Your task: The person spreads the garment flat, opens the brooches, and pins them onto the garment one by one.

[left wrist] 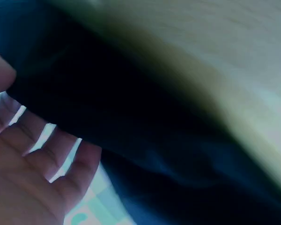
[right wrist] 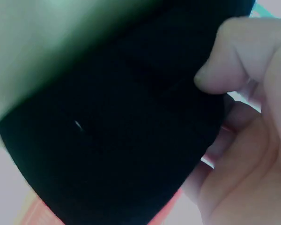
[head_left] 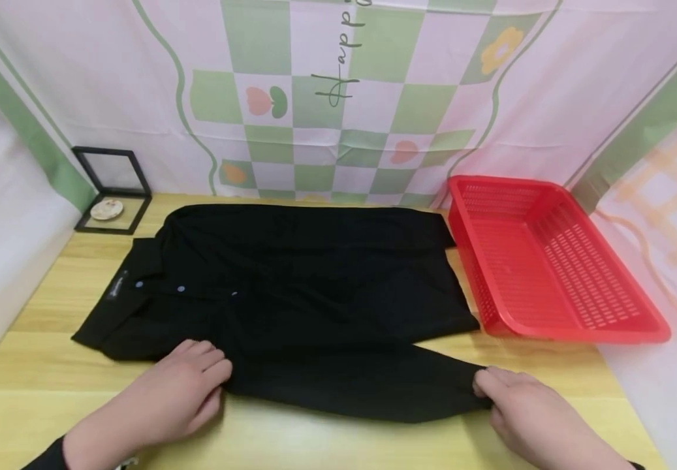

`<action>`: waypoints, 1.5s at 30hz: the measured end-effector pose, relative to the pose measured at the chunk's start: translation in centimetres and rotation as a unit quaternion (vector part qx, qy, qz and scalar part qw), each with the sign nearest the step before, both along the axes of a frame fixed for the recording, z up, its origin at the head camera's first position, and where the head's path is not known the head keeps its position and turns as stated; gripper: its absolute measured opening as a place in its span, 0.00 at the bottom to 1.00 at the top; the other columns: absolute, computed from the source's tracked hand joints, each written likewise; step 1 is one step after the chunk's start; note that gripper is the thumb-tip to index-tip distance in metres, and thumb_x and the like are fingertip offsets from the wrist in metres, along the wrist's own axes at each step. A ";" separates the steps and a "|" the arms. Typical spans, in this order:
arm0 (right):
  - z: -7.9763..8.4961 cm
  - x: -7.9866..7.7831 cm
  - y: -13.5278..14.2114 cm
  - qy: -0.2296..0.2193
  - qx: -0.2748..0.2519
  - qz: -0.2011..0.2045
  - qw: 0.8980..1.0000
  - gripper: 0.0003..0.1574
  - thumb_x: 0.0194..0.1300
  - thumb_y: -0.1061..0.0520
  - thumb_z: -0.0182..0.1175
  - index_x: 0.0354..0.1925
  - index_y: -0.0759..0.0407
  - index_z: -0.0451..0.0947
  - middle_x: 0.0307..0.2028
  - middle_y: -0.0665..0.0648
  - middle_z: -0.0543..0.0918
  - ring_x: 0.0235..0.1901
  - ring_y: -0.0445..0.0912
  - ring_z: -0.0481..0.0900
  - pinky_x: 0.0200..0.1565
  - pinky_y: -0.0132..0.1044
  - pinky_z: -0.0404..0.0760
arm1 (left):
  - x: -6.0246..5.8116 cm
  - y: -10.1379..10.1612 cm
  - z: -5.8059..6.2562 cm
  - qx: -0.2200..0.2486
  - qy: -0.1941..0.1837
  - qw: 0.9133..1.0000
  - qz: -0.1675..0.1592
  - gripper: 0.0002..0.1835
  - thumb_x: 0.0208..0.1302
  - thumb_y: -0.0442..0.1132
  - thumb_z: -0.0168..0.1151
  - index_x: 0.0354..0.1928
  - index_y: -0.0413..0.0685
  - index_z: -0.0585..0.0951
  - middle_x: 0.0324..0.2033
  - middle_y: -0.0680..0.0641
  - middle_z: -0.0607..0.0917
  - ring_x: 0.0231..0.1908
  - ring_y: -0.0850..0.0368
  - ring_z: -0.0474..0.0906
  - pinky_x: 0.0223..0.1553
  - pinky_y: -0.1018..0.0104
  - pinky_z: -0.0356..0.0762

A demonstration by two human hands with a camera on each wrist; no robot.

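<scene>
A black button-up shirt (head_left: 320, 274) lies spread on the wooden table (head_left: 279, 444), its collar to the left and hem to the right. Small pale buttons run from the collar along its front. At the near shoulder, my left hand (head_left: 182, 388) pinches the edge of the cloth; the left wrist view has the thumb above the fabric and the fingers (left wrist: 35, 136) beneath. My right hand (head_left: 532, 411) grips the cuff end of the near sleeve (head_left: 362, 385), which stretches between both hands. In the right wrist view, the thumb (right wrist: 225, 70) presses on the dark cloth.
A red perforated plastic basket (head_left: 555, 261) stands to the right, close to the shirt's hem. At the back left is a black frame (head_left: 109, 228) holding a round pale item (head_left: 106, 209). A patterned curtain (head_left: 326, 98) hangs behind the table.
</scene>
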State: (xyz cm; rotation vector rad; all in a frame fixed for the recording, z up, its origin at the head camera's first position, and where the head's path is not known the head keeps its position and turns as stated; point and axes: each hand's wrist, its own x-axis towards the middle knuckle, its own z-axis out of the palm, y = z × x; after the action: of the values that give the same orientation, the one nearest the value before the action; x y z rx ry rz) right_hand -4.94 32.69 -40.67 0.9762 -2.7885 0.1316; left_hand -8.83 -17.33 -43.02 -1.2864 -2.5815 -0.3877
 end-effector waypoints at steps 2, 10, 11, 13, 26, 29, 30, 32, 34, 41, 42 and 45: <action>0.2 0.1 0.8 0.001 0.006 0.020 1.000 0.27 0.32 0.66 0.67 0.32 0.44 0.72 0.31 0.37 0.66 0.27 0.37 0.70 0.28 0.34 0.73 | 0.5 -0.1 0.6 0.003 -0.031 0.999 -0.021 0.10 0.55 0.37 0.65 0.29 0.57 0.72 0.27 0.62 0.67 0.29 0.62 0.67 0.34 0.60 0.71; 0.1 0.2 2.3 -0.331 0.066 -0.040 0.941 0.17 0.52 0.52 0.76 0.40 0.42 0.82 0.33 0.37 0.72 0.30 0.36 0.72 0.30 0.35 0.79 | 1.8 -0.4 0.5 -0.093 -0.232 0.967 -0.048 0.05 0.71 0.50 0.61 0.34 0.65 0.78 0.28 0.69 0.70 0.29 0.71 0.69 0.33 0.62 0.74; 0.0 0.2 2.4 -0.350 0.064 -0.050 0.933 0.15 0.53 0.49 0.75 0.40 0.42 0.83 0.33 0.36 0.72 0.30 0.35 0.72 0.30 0.35 0.79 | 1.8 -0.5 0.4 -0.102 -0.252 0.961 -0.043 0.06 0.72 0.52 0.59 0.34 0.67 0.79 0.28 0.70 0.70 0.29 0.71 0.68 0.33 0.63 0.74; 0.0 0.3 2.5 -0.340 0.065 -0.062 0.936 0.16 0.55 0.43 0.74 0.40 0.42 0.83 0.32 0.36 0.71 0.29 0.34 0.71 0.30 0.36 0.79 | 1.7 -0.5 0.3 -0.103 -0.248 0.963 -0.036 0.09 0.72 0.55 0.58 0.32 0.67 0.78 0.27 0.69 0.68 0.27 0.72 0.66 0.30 0.64 0.72; -1.6 0.2 4.9 -0.209 0.057 -0.239 0.947 0.41 0.50 0.41 0.77 0.55 0.60 0.77 0.40 0.58 0.77 0.39 0.52 0.80 0.40 0.54 0.80 | 0.8 -1.9 0.6 -0.085 -0.068 0.974 0.200 0.18 0.58 0.49 0.72 0.46 0.47 0.85 0.43 0.46 0.77 0.38 0.51 0.73 0.35 0.53 0.76; -2.0 -0.2 5.8 -0.220 0.020 -0.216 0.951 0.23 0.50 0.47 0.77 0.39 0.51 0.76 0.32 0.49 0.71 0.31 0.41 0.72 0.34 0.41 0.75 | 0.7 -2.3 0.3 -0.089 -0.081 0.971 0.209 0.19 0.58 0.50 0.72 0.46 0.47 0.85 0.46 0.44 0.78 0.40 0.49 0.75 0.38 0.49 0.77; -2.0 -0.3 6.0 -0.222 -0.007 -0.211 0.952 0.21 0.51 0.49 0.77 0.35 0.49 0.74 0.29 0.48 0.69 0.29 0.39 0.70 0.31 0.38 0.72 | 0.7 -2.3 0.3 -0.090 -0.085 0.970 0.211 0.19 0.58 0.50 0.72 0.46 0.47 0.85 0.46 0.44 0.78 0.40 0.49 0.75 0.38 0.49 0.77; -1.9 -0.4 6.4 -0.226 -0.068 -0.214 0.948 0.19 0.56 0.54 0.74 0.30 0.48 0.70 0.24 0.46 0.66 0.25 0.36 0.64 0.27 0.35 0.66 | 0.7 -2.5 0.1 -0.091 -0.089 0.969 0.212 0.18 0.58 0.50 0.72 0.46 0.48 0.85 0.46 0.45 0.78 0.40 0.49 0.75 0.38 0.49 0.77; -1.7 -0.5 6.9 -0.234 -0.132 -0.226 0.936 0.15 0.62 0.57 0.70 0.32 0.50 0.70 0.24 0.46 0.67 0.25 0.36 0.64 0.27 0.33 0.63 | 0.6 -2.6 0.0 -0.090 -0.089 0.969 0.211 0.18 0.58 0.50 0.72 0.46 0.48 0.85 0.46 0.45 0.78 0.40 0.49 0.75 0.37 0.49 0.77; -2.2 -0.8 7.1 -0.226 -0.243 -0.263 0.906 0.07 0.75 0.59 0.57 0.47 0.60 0.72 0.39 0.56 0.78 0.39 0.35 0.72 0.36 0.27 0.69 | 0.6 -2.8 -0.1 -0.097 -0.092 0.970 0.205 0.17 0.58 0.50 0.72 0.45 0.49 0.85 0.46 0.45 0.79 0.40 0.49 0.77 0.37 0.49 0.77; -2.3 -0.8 7.1 -0.228 -0.249 -0.269 0.902 0.10 0.75 0.58 0.56 0.50 0.61 0.71 0.43 0.60 0.78 0.45 0.37 0.74 0.39 0.25 0.69 | 0.6 -2.8 -0.2 -0.098 -0.092 0.970 0.203 0.17 0.58 0.50 0.72 0.45 0.49 0.85 0.46 0.46 0.78 0.40 0.50 0.77 0.37 0.49 0.77; -2.2 -1.0 7.3 -0.248 -0.283 -0.264 0.888 0.21 0.74 0.57 0.58 0.59 0.65 0.67 0.60 0.70 0.70 0.64 0.55 0.67 0.46 0.16 0.65 | 0.7 -2.8 -0.5 -0.101 -0.090 0.971 0.197 0.17 0.58 0.50 0.72 0.45 0.49 0.84 0.46 0.46 0.78 0.40 0.49 0.77 0.37 0.49 0.76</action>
State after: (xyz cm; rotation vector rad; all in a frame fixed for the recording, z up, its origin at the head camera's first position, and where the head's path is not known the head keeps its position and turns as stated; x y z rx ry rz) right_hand -5.91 39.95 -42.88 0.0242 -3.0146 1.1715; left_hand -8.16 -20.10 -43.49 -0.7860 -3.0059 -0.1760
